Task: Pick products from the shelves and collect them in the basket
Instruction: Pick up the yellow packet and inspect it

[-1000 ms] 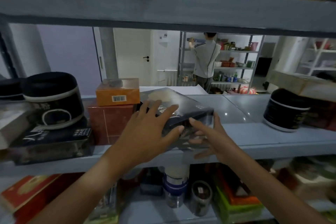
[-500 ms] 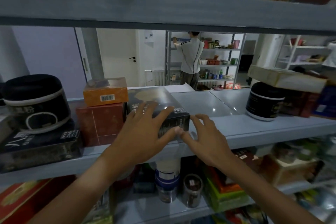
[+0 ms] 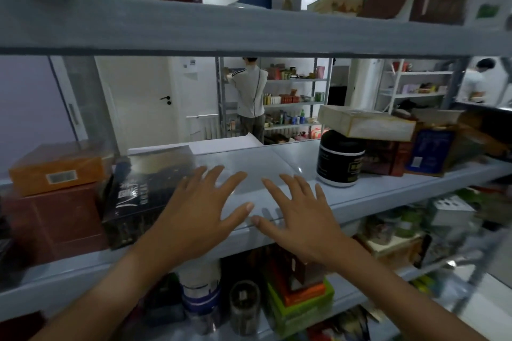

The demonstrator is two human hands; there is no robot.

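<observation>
Head view looks along a grey metal shelf [image 3: 346, 196] at chest height, with both my hands stretched out over its front edge. My left hand [image 3: 199, 216] has its fingers spread and straight, gripping nothing; its outer side lies against, or just beside, the right end of a black glossy rectangular box with pale lettering [image 3: 144, 196], though the blur keeps me from saying whether skin meets the box. My right hand [image 3: 299, 219] is likewise spread flat with fingers apart, palm down over the bare shelf surface, holding nothing. The two thumbs point toward each other and nearly meet above the shelf lip.

That black box lies flat on the shelf, its left side close to a dark red cardboard box [image 3: 55, 224] that carries a flat orange box with a white barcode label [image 3: 58, 166] on top. To the right of my hands, well apart from them, stands a black round tub with a pale band [image 3: 339, 159]; a flat cream-coloured carton [image 3: 365, 123] rests tilted on its lid. Beside the tub sit a brown box [image 3: 383, 158] and a blue printed box [image 3: 428, 152].

On the lower shelf below my wrists I see a white-and-blue canister [image 3: 201, 291], a dark glass jar [image 3: 245, 304] and a green tray holding an orange box [image 3: 302, 302]. Beyond the shelving a person in a white top [image 3: 250, 91] stands facing other racks.
</observation>
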